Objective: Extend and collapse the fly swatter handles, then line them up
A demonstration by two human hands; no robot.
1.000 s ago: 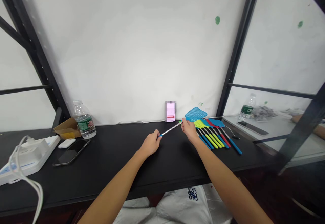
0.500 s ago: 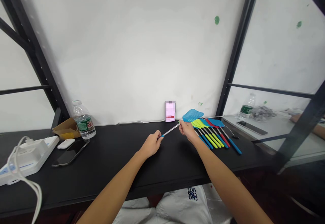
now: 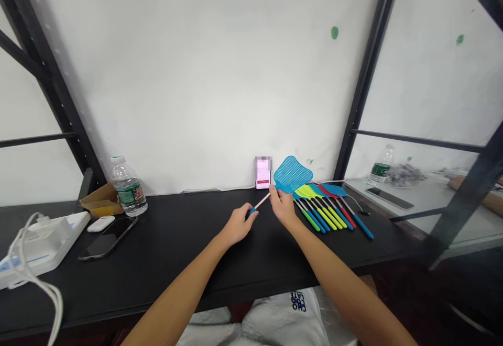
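I hold a blue fly swatter (image 3: 291,174) above the black table (image 3: 165,262). My left hand (image 3: 239,223) is closed around its blue handle end. My right hand (image 3: 281,204) pinches the metal rod just below the mesh head, which stands tilted up in front of the wall. The visible rod between my hands is short. To the right of my right hand, several more fly swatters (image 3: 330,209) with green, blue and red handles lie side by side on the table.
A small phone (image 3: 263,172) leans against the wall behind the swatter. At the left stand a water bottle (image 3: 127,187), a cardboard box (image 3: 101,199), a dark phone (image 3: 107,230), a white case (image 3: 101,223) and a power strip (image 3: 37,241). Another person's arm (image 3: 487,194) rests on the neighbouring table.
My right hand has slid left along the rod toward my left hand, so the rod between them is shorter. The mesh head has moved left and tipped more upright.
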